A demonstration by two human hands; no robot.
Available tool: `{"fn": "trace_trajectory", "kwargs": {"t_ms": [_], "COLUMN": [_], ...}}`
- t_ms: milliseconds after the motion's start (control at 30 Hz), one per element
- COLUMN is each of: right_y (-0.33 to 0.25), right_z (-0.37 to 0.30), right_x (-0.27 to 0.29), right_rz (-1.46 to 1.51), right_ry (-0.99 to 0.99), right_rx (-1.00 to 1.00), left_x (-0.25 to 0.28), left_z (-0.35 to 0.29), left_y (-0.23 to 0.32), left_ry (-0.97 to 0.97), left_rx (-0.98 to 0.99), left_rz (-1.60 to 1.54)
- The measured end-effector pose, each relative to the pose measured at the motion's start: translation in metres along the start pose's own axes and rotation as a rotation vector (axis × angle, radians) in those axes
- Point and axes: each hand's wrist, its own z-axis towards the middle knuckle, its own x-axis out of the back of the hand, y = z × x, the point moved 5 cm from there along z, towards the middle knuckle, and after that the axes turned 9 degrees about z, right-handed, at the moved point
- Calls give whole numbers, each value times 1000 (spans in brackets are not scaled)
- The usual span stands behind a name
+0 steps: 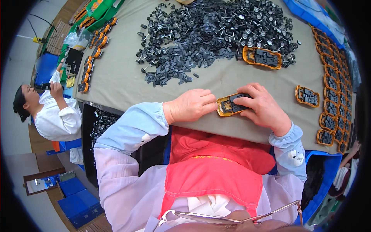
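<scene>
An orange toy car body (225,107) lies upside down near the table's front edge, its black insert facing up. My right hand (264,106) is closed around its right end, thumb and fingers on opposite sides. At the left end, my left hand (193,104) has its fingers pinched together by the rim. Whatever those fingertips hold, if anything, is hidden. Beyond my right hand rests another orange car body (262,58), also underside up. A third car body (307,96) sits farther right, apart from the hands.
A large heap of black wheels on metal axles (262,25) spreads across the far table, with small black plastic pieces (181,62) at its front. Rows of car bodies (331,94) line the right edge. A co-worker (58,112) is at the left, beyond a black bin (91,147).
</scene>
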Motion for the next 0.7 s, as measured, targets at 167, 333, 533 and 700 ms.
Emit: {"fn": "trace_trajectory", "kwargs": {"t_ms": [167, 333, 533, 700], "right_y": [4, 8, 8, 8], "right_z": [0, -1, 2, 0], "right_x": [-2, -3, 5, 1], "right_rz": [3, -2, 24, 43], "right_ry": [-24, -22, 4, 3], "right_rx": [28, 41, 71, 60], "left_x": [-6, -13, -4, -4], "left_z": [17, 27, 32, 26], "left_y": [-4, -8, -15, 2], "left_ry": [-80, -161, -194, -166], "left_rx": [-150, -246, -290, -311], "left_rz": [38, 0, -126, -58]}}
